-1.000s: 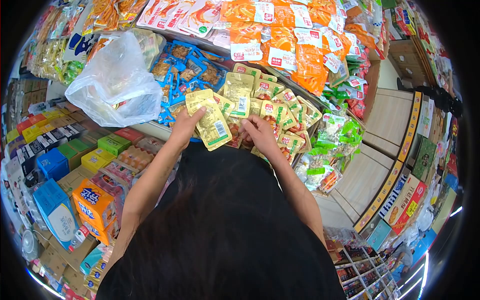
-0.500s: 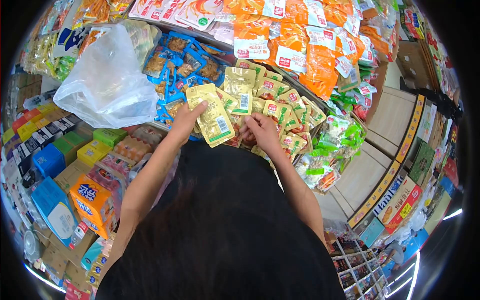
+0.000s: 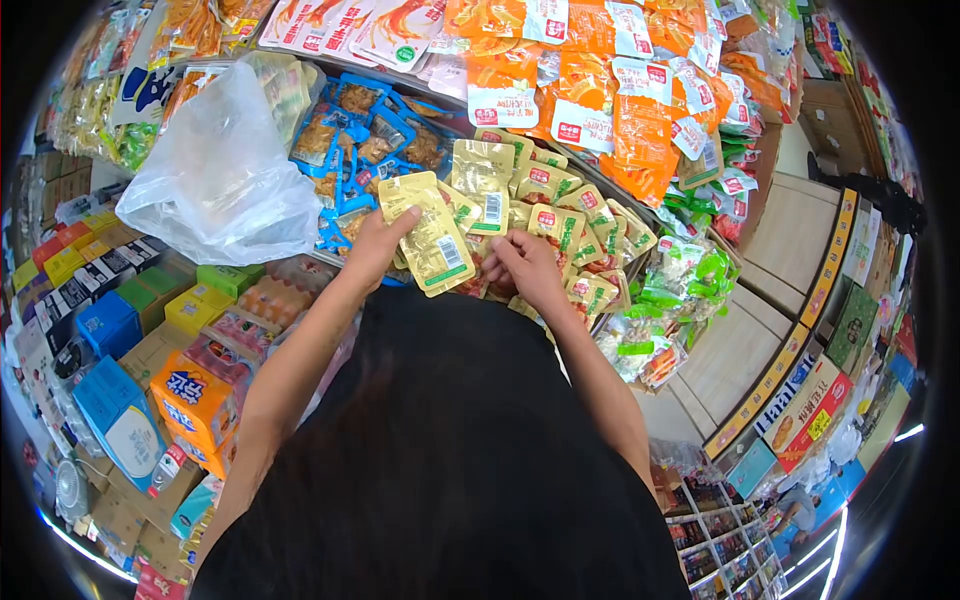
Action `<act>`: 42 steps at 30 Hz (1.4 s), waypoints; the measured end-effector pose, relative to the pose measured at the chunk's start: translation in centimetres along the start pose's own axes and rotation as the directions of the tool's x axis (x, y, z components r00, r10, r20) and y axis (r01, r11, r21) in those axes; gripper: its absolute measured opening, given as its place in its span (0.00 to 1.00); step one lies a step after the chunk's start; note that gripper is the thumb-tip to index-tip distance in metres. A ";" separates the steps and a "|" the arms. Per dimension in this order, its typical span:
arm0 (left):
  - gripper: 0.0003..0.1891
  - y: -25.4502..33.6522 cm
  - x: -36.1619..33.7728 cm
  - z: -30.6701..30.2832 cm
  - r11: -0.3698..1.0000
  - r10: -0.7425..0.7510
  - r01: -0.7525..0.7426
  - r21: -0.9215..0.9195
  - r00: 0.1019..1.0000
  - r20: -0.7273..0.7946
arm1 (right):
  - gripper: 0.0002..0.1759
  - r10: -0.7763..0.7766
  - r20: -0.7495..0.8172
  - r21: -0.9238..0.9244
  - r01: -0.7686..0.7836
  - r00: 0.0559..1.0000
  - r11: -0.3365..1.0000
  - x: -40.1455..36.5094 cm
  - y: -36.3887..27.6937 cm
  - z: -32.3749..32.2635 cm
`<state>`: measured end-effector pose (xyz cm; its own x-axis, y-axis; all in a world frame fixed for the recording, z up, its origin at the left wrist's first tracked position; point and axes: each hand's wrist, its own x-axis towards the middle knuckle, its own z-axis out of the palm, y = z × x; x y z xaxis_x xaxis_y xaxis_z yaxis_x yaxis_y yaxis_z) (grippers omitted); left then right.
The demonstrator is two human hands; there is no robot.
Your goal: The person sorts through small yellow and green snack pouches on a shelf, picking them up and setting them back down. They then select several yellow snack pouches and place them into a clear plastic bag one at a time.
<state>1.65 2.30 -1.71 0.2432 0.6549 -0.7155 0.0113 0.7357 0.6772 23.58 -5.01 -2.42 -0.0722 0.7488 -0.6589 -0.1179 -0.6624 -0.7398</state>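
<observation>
My left hand is closed on a gold snack packet, with the thumb on top and the barcode side facing up. Beside it my right hand reaches into the heap of gold snack packets, fingers curled downward. What those fingers grip, if anything, is hidden. Just above the right fingertips lies another barcode-side-up gold packet, its lower edge close to them. Other packets in the heap show red labels and a picture of food.
Blue-edged snack packets lie left of the gold heap, and a translucent plastic bag rests beyond them. Orange packets fill the far side. Green-and-clear packets are at right. Stacked drink packs stand at lower left.
The view has shifted slightly. Both hands keep nearly the same place and pose, the left still holding the gold snack packet.
</observation>
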 end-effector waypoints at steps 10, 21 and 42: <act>0.19 -1.1 -1.4 -0.1 0.994 0.093 -0.095 -0.061 0.995 -0.021 | 0.15 -0.013 0.027 -0.038 0.014 1.000 0.999 -1.2 -0.1 0.4; 0.17 -2.0 -2.4 -0.1 0.968 0.229 -0.234 -0.095 0.971 -0.067 | 0.16 -0.082 0.122 -0.001 0.082 0.989 0.997 -3.5 0.5 1.9; 0.21 -4.3 -4.6 2.7 0.941 0.216 -0.192 -0.279 0.975 0.058 | 0.14 -0.339 0.178 -0.368 0.382 0.924 0.848 -6.4 3.1 2.2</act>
<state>3.08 -4.32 -0.86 0.2960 0.7869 -0.5414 -0.3066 0.6151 0.7264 21.53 -11.82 -0.23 -0.2027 0.9205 -0.3340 0.2368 -0.2848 -0.9289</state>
